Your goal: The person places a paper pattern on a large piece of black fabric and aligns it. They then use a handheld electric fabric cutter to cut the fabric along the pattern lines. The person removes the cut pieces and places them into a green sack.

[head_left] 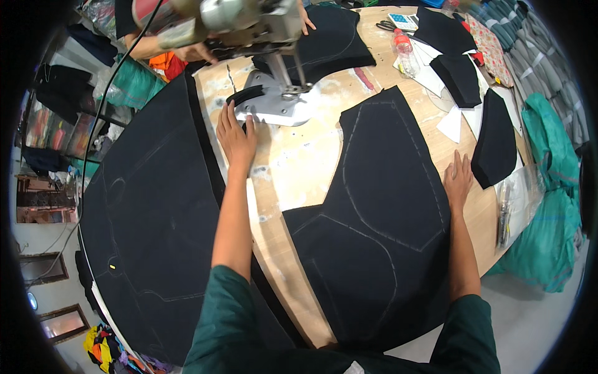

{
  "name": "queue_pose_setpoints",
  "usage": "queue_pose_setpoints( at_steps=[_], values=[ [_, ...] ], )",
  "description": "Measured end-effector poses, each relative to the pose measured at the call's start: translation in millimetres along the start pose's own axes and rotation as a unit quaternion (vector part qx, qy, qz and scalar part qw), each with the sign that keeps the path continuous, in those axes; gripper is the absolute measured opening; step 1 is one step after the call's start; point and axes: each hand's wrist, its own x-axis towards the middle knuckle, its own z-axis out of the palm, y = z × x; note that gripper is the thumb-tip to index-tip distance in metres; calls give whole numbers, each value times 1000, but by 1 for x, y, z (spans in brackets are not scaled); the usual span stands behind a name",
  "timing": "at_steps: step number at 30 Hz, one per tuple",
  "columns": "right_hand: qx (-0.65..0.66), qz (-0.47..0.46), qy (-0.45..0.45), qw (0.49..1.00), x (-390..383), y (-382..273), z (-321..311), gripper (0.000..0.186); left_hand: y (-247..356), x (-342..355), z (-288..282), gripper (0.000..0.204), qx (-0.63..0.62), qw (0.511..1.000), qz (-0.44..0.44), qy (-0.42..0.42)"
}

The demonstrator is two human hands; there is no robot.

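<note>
My left hand (237, 138) rests with fingers stretched out beside the metal base plate (289, 115) of a fabric cutting machine (285, 59). Its fingertips are close to a narrow curved black fabric offcut (248, 94) lying on the plate; whether they touch it I cannot tell. On the table, my right hand (458, 181) lies open against the right edge of a thick black fabric stack (392, 181) marked with chalk outlines. At the top, another person's hand (198, 53) is by the machine, and a second hand (306, 22) shows behind it.
A larger chalked black fabric stack (156, 206) covers the left of the wooden table (305, 162). Cut black pieces (496, 140), a bottle with a red cap (406, 53), scissors (387, 26) and a calculator (403, 22) lie right. A cable (106, 100) hangs left.
</note>
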Motion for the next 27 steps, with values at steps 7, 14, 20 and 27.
queue_pose_setpoints(
  at_steps=[7, 14, 20, 27],
  values=[
    [20, 2, -5, 1000, 1, -8, 1, 54, -124, 71, 58, 48, 74, 996, 40, -18],
    [21, 0, 3, 1000, 0, -3, 0, 54, -121, 55, 44, 28, 118, 993, -6, 3],
    [24, -5, 14, 1000, 0, 1, 0, 54, -47, -15, 5, 25, 14, 986, -167, -19],
    [31, 1, 11, 999, -1, -7, -5, 54, 24, -103, -59, 27, -101, 971, -210, -60]
  ],
)
